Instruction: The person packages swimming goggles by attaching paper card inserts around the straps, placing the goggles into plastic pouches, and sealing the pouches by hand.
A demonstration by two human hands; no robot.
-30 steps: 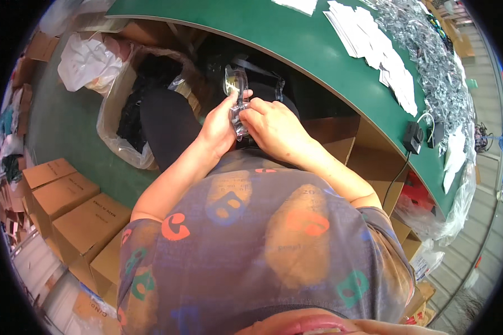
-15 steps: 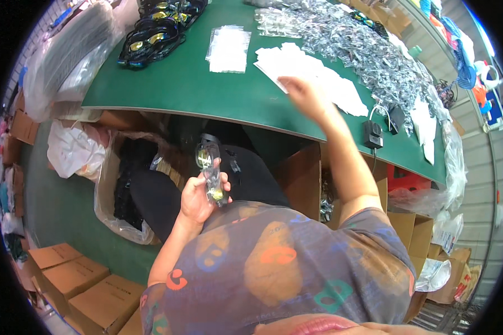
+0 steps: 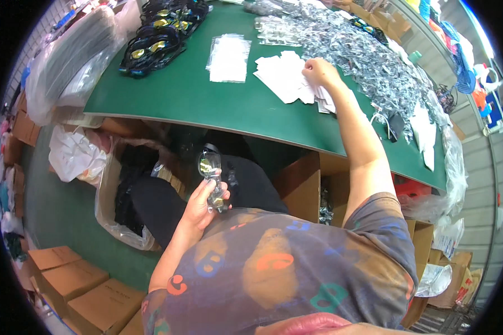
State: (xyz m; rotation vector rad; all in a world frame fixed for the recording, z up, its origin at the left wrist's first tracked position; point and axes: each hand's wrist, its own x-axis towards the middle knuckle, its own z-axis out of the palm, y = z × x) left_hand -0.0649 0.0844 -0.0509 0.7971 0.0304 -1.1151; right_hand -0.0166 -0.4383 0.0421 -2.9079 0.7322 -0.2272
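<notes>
In my left hand (image 3: 198,207), held above my lap, is a pair of swimming goggles (image 3: 209,162) with yellow mirrored lenses and a dark strap. The fingers wrap round one end, and the other lens sticks out past the thumb. My right hand (image 3: 322,72) reaches out over the table, resting at the spread of white paper slips (image 3: 285,75). Its fingers are curled together at the slips' far right part; whether they pinch a slip is hidden. Left of the spread lies a neat stack of white slips in clear bags (image 3: 229,58).
Dark goggles with yellow lenses (image 3: 151,50) lie heaped at the green table's (image 3: 167,103) far left. A large pile of clear-wrapped pieces (image 3: 369,67) covers its right side. Below stand a lined carton (image 3: 107,209) at left and an open carton (image 3: 299,178) at right. Closed boxes (image 3: 103,301) sit lower left.
My right hand has moved right and farther across the slips, and its fingers have curled in. The slips have shifted and bunched. My left hand still holds the goggles, almost unmoved.
</notes>
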